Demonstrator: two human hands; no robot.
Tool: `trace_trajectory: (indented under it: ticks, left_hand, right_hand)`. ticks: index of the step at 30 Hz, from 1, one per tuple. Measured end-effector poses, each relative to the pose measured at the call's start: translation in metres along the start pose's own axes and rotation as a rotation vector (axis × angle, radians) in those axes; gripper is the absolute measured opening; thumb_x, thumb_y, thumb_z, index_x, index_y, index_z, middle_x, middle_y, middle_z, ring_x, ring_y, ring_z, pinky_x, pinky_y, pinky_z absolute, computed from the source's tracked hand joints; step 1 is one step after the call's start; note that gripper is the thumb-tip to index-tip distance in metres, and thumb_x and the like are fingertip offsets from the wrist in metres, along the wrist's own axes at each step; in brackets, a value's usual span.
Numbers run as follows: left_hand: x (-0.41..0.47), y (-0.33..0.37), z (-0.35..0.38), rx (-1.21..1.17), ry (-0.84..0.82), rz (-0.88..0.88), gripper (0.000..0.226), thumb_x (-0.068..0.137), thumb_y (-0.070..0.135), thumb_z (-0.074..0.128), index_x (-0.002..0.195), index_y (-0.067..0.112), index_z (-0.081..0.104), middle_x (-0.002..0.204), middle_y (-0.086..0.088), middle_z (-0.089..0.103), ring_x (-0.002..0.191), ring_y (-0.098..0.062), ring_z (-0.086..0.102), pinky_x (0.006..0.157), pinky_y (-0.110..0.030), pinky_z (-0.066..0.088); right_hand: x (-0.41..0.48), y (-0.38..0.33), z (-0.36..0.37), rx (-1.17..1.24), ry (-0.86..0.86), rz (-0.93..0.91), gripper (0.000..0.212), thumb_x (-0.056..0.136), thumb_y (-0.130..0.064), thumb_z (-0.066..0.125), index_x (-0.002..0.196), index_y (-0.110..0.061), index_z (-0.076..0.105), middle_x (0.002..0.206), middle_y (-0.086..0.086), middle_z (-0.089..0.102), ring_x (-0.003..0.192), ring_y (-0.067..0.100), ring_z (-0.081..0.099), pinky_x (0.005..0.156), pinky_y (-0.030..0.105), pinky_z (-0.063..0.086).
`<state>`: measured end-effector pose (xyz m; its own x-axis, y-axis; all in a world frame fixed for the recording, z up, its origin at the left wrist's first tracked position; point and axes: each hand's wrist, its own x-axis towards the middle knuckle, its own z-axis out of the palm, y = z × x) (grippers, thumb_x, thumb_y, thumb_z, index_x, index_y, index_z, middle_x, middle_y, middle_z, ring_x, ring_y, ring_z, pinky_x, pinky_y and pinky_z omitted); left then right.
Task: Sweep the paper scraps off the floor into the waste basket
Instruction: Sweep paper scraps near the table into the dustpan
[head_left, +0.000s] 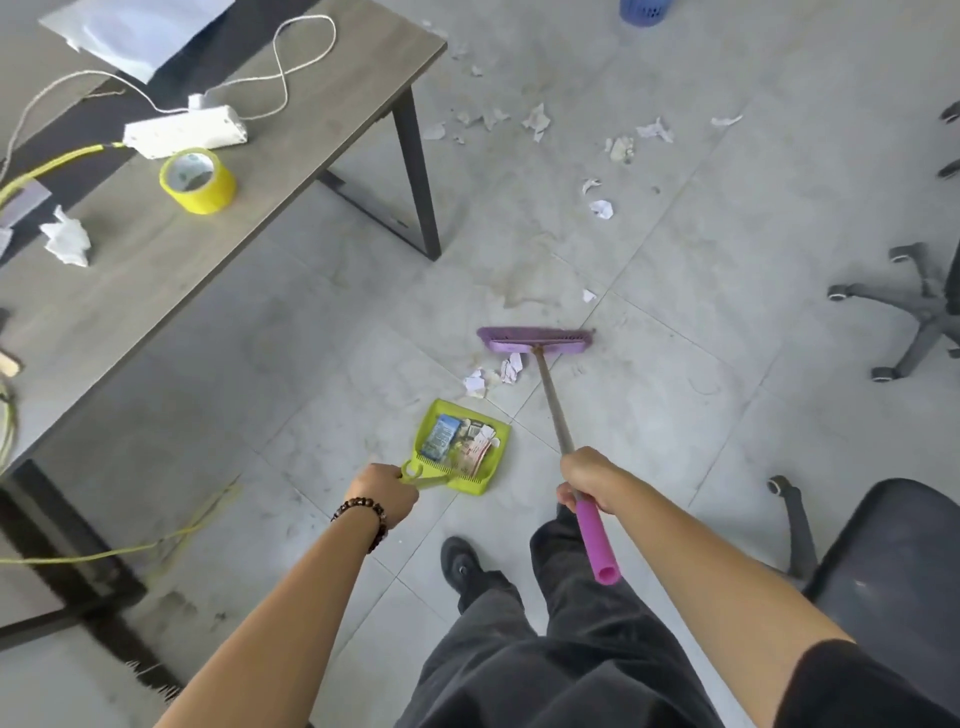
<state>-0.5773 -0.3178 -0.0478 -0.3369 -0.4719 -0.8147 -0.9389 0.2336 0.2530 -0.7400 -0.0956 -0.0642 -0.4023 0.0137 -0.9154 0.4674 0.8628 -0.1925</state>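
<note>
A person's left hand (387, 496), a dark beaded bracelet (366, 519) at the wrist, grips the looped handle of a lime-green plastic dustpan (470, 480) with fingers curled tight. The pan rests flat on the grey tiled floor (675, 415) and holds printed wrappers and bits of paper. The right hand (589, 480) is wrapped round the metal shaft of a long-handled broom (556, 405), just above its pink foam grip. The broom's purple plastic head (535, 340) sits on the floor beyond the pan. A few crumpled white paper scraps (493, 374) lie between head and pan, close to the pan's open lip but not in it. More torn white scraps (540, 122) are strewn across the tiles farther off, past the far corner of a grey wood-grain desk (208, 270). Beyond them, cut by the top of the view, stands a blue plastic waste basket (644, 10), well apart from the broom. On the desk, a roll of yellow tape (197, 179) sits just beside a white power strip (184, 130), with a wad of crumpled white paper (67, 241) nearer the left edge. Two black office chairs (893, 571) stand to the person's right.
</note>
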Motion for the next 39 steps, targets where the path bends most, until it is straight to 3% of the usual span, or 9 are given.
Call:
trace_trajectory:
  ticks: [3,6,8,11,14,17,24,33,39]
  left_hand:
    - [0.003,0.002,-0.002,0.030,0.028,-0.011,0.019,0.077,0.008,0.051,0.087,0.007,0.068,0.057,-0.002,0.046,0.046,-0.021,0.039,0.046,-0.018,0.033]
    - [0.005,0.007,-0.003,0.054,0.034,-0.012,0.011,0.077,0.007,0.050,0.077,0.013,0.060,0.058,-0.003,0.045,0.048,-0.022,0.039,0.047,-0.020,0.033]
    - [0.005,0.011,-0.005,0.075,0.031,0.000,0.009,0.076,0.007,0.050,0.071,0.012,0.055,0.057,-0.003,0.044,0.048,-0.022,0.039,0.048,-0.021,0.034]
    - [0.004,0.017,-0.007,0.078,0.033,0.007,0.009,0.076,0.007,0.048,0.069,0.009,0.052,0.058,-0.006,0.047,0.048,-0.022,0.042,0.047,-0.020,0.037]
    - [0.003,0.017,-0.005,0.045,0.017,0.019,0.010,0.077,0.010,0.049,0.067,0.009,0.050,0.055,-0.007,0.046,0.046,-0.022,0.040,0.049,-0.020,0.036]
    - [-0.002,0.016,-0.006,0.021,-0.003,0.043,0.012,0.079,0.015,0.050,0.068,0.009,0.048,0.054,-0.008,0.046,0.044,-0.022,0.040,0.046,-0.020,0.035]
    - [-0.006,0.032,-0.013,0.000,-0.037,0.106,0.008,0.079,0.011,0.048,0.073,0.006,0.048,0.055,-0.011,0.046,0.043,-0.021,0.039,0.045,-0.021,0.033]
    - [0.006,0.094,-0.020,0.010,-0.044,0.167,0.012,0.076,0.003,0.042,0.069,0.011,0.047,0.055,-0.008,0.038,0.044,-0.018,0.030,0.046,-0.018,0.026]
    - [0.019,0.135,-0.019,0.023,-0.013,0.114,0.018,0.079,0.005,0.046,0.080,0.013,0.062,0.057,-0.004,0.038,0.043,-0.019,0.031,0.043,-0.018,0.027]
  right_hand:
    - [-0.015,0.006,0.016,-0.221,0.015,-0.042,0.033,0.081,0.001,0.042,0.112,0.003,0.054,0.080,0.015,0.067,0.054,0.024,0.062,0.048,0.025,0.043]
    - [-0.040,0.011,0.024,-0.462,-0.061,-0.068,0.017,0.079,0.012,0.057,0.075,-0.004,0.052,0.105,0.013,0.054,0.078,0.026,0.059,0.062,0.029,0.053]
    - [-0.051,0.015,0.019,-0.507,-0.136,-0.074,0.024,0.081,0.008,0.057,0.068,-0.009,0.045,0.096,0.012,0.051,0.075,0.024,0.057,0.066,0.031,0.052]
    - [-0.061,0.019,-0.003,-0.481,-0.197,-0.073,0.018,0.073,0.006,0.057,0.074,-0.010,0.051,0.085,0.010,0.055,0.063,0.021,0.053,0.050,0.025,0.043]
    - [-0.068,0.011,-0.035,-0.223,-0.241,-0.034,0.008,0.081,-0.011,0.063,0.076,-0.013,0.057,0.065,0.002,0.052,0.048,0.013,0.049,0.046,0.023,0.039]
    - [-0.078,0.001,-0.070,0.088,-0.342,0.178,0.029,0.096,-0.019,0.053,0.070,-0.012,0.045,0.045,-0.006,0.037,0.029,0.003,0.034,0.032,0.012,0.029]
    - [-0.106,-0.003,-0.089,0.444,-0.332,0.165,0.029,0.098,-0.024,0.053,0.071,-0.014,0.046,0.047,-0.007,0.041,0.030,0.000,0.038,0.028,0.010,0.032]
    - [-0.085,-0.003,-0.116,0.624,-0.188,-0.031,0.014,0.097,-0.010,0.050,0.083,-0.008,0.049,0.043,-0.005,0.036,0.028,0.003,0.033,0.028,0.012,0.027]
    - [-0.021,-0.027,-0.164,0.439,-0.028,-0.167,0.014,0.084,-0.012,0.052,0.083,-0.001,0.059,0.043,0.004,0.047,0.034,0.014,0.040,0.041,0.024,0.034]
